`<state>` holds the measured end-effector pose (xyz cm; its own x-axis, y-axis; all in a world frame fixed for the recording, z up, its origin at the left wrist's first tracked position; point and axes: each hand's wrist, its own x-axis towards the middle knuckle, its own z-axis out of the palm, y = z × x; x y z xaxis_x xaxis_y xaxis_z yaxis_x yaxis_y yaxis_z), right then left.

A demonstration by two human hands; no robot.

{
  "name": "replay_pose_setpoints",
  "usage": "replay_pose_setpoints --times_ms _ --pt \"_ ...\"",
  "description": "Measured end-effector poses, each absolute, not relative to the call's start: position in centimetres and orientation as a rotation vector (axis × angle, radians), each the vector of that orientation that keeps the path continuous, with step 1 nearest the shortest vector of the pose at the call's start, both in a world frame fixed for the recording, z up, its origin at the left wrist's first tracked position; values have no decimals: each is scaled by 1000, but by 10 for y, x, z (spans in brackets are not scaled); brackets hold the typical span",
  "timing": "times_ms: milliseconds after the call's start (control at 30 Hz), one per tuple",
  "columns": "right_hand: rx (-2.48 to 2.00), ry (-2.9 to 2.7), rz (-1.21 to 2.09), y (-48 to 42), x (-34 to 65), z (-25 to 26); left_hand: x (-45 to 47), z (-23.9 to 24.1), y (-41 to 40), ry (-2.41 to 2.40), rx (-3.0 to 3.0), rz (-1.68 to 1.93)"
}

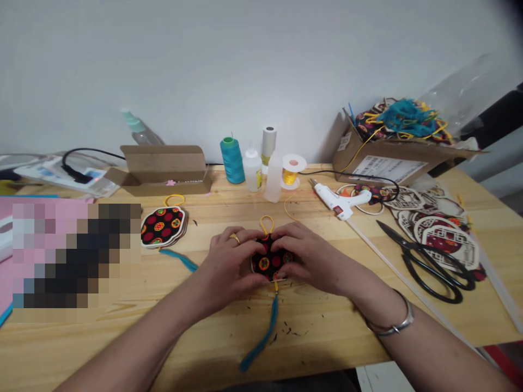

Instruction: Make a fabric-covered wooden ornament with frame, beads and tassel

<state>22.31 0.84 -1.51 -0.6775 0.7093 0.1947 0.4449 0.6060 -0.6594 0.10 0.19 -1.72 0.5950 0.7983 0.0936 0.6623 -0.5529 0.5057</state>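
A black fabric pendant [267,261] with red and orange round motifs lies on the wooden table between my hands. It has a yellow cord loop [267,224] at its top and a teal tassel [267,335] hanging toward me. My left hand [232,258] grips its left edge, thumb below and fingers above. On the opposite edge, the fingers and thumb of my right hand [312,258] close around the pendant. Part of its surface is hidden under my fingers. Left of my hands rests a stack of similar finished-looking pendants [162,226] with a teal tassel [180,259].
A white glue gun [341,200], black scissors [427,261] and wooden lattice frames [449,245] lie to the right. Behind stand teal thread [232,160], bottles [253,171] and a yellow cord spool [293,171]. Cardboard boxes [167,170] stand at the back left and right.
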Motion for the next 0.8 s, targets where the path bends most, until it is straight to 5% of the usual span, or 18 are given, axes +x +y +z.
replay_pose_setpoints --times_ms 800 --pt "-932 -2431 774 10 222 -15 1 -20 7 1170 2320 510"
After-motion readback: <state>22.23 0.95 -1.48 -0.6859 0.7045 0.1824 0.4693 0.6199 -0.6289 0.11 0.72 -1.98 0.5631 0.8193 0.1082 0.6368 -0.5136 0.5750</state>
